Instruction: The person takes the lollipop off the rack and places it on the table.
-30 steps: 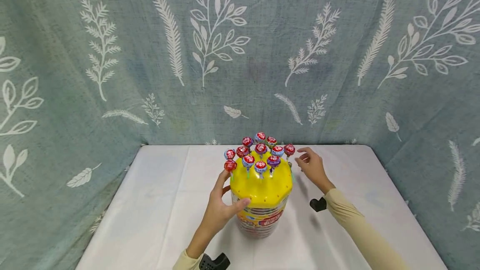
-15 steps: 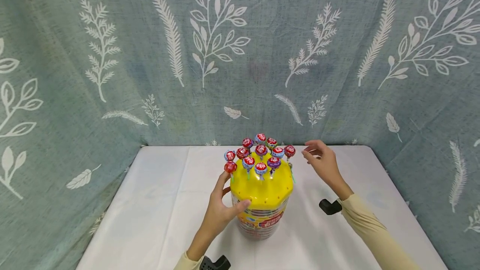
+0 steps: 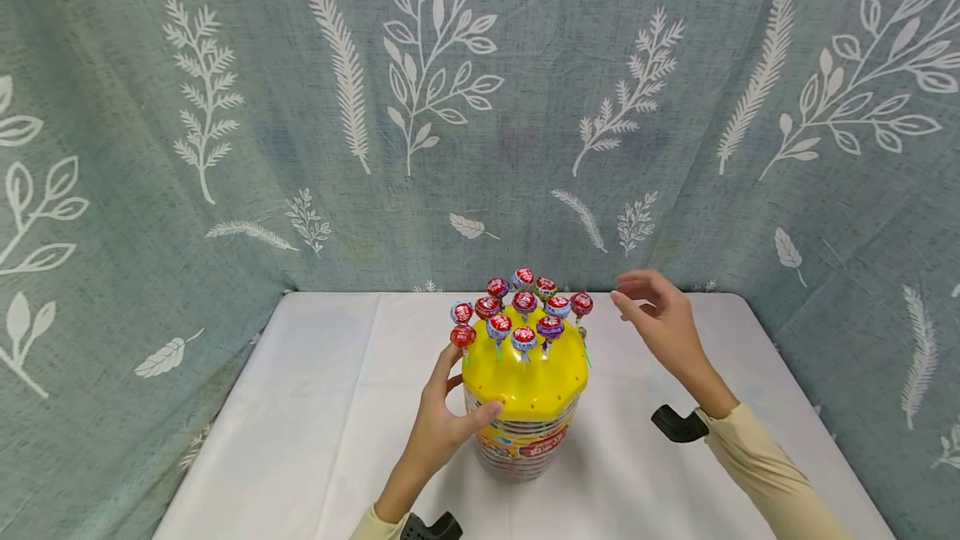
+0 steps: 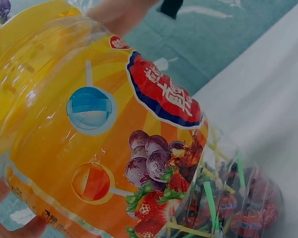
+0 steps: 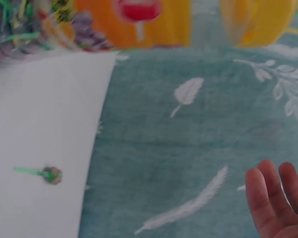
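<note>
A clear candy jar with a yellow lid stands upright on the table. Several wrapped lollipops stick up from holes in the lid. My left hand grips the jar at the lid's left side, thumb over the front rim. In the left wrist view, the fruit-printed label fills much of the frame, with loose lollipops inside the jar. To the right of the jar, my right hand is raised with loosely bent fingers and nothing in them, apart from the lollipops.
A single green-stick lollipop lies on the white table in the right wrist view. Around the table, a grey-green leaf-patterned cloth hangs at the back and sides.
My right hand has moved to the right, away from the lollipops on the lid. The left hand and the jar have stayed in place.
</note>
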Demonstrator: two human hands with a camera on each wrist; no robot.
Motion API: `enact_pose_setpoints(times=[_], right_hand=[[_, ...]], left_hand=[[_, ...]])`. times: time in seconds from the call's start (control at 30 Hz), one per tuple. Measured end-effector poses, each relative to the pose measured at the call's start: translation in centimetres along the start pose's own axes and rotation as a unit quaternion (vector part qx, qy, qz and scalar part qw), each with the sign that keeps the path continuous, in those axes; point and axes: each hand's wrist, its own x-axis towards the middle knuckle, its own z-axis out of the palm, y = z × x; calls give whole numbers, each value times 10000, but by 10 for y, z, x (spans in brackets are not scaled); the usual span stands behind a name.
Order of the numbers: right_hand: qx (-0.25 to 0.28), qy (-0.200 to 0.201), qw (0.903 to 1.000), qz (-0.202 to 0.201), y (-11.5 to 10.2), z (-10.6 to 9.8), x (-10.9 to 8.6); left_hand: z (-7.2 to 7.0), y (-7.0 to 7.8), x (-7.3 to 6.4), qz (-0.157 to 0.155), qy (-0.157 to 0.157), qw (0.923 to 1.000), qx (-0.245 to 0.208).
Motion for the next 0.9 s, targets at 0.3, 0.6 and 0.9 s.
enact_pose_setpoints(times=[0.3,0.6,0.9], right_hand=[[340,-17,9983,-469,-11,-2,-5],[633,-328,9930,-941,-21,4,-10],[473,-498,9890,-1307,-32,13,-11]], left_hand=[[0,0,0,-40,-4,10000,37],[1,0,0,6,-8,10000,-23],[1,1,-1,-35,32,10000,19]])
